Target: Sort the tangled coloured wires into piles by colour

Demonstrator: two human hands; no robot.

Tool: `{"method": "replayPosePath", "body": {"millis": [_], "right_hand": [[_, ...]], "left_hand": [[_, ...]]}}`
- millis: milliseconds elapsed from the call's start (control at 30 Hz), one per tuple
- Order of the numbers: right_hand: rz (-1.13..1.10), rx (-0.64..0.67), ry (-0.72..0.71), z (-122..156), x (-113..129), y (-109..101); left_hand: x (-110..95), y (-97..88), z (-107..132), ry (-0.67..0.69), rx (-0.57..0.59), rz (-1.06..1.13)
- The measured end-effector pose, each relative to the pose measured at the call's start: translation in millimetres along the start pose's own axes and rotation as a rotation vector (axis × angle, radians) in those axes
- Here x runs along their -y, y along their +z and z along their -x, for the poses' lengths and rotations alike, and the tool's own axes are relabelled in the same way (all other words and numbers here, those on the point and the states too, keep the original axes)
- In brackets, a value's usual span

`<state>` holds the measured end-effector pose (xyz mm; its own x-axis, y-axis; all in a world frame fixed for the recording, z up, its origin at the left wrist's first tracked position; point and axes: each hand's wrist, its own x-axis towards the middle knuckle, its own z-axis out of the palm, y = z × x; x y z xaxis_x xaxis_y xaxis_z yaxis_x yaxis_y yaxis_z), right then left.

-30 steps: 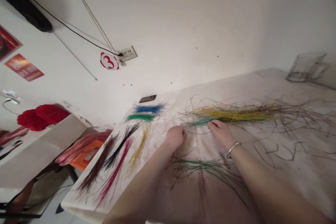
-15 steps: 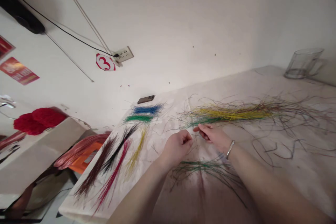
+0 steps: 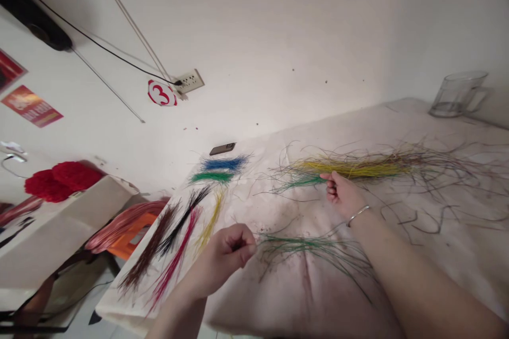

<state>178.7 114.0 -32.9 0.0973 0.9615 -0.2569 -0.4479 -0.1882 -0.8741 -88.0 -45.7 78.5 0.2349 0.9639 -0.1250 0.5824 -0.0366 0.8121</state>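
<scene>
My left hand (image 3: 234, 248) hovers over the near part of the table, left of a loose spread of green wires (image 3: 306, 245). Its thumb and fingers are curled closed; anything thin between them cannot be made out. Farther off, my right hand (image 3: 342, 194), with a silver bangle on the wrist, is closed at the front edge of a big tangled pile of yellow wires (image 3: 358, 168). Its fingertips are by green wires (image 3: 296, 183) along the pile's front; what they pinch is too small to see.
Sorted wires lie to the left: blue (image 3: 225, 164), green (image 3: 210, 176), black (image 3: 186, 217), yellow (image 3: 212, 217), red (image 3: 178, 259) and dark brown (image 3: 150, 254). A phone (image 3: 222, 149) rests by the wall. A glass mug (image 3: 455, 96) stands far right. Stray wires (image 3: 421, 222) curl at right.
My hands have parted. The left one has come nearer and to the left, while the right one has moved right and slightly farther away, toward the pile. The view has shifted slightly.
</scene>
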Motion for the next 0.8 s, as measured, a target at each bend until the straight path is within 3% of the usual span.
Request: {"method": "replayPosePath", "body": {"millis": [133, 300, 400, 533, 667, 800], "right_hand": [[0.011, -0.005, 0.012, 5, -1, 3], [0.01, -0.009, 0.015, 10, 0, 6], [-0.003, -0.017, 0.023, 10, 1, 7], [-0.004, -0.032, 0.035, 9, 1, 8], [0.008, -0.034, 0.033, 9, -1, 9], [0.022, -0.026, 0.03, 6, -3, 8]], "left_hand": [[4, 13.5, 3, 0.009, 0.102, -0.177], [23, 28.6, -13, 0.017, 0.038, -0.6], [32, 23.1, -16, 0.0, -0.014, -0.704], [30, 9.5, -23, 0.037, -0.12, -0.681], [27, 6.2, -54, 0.088, -0.218, -0.707], [31, 19.6, -102, 0.137, -0.262, -0.827]]}}
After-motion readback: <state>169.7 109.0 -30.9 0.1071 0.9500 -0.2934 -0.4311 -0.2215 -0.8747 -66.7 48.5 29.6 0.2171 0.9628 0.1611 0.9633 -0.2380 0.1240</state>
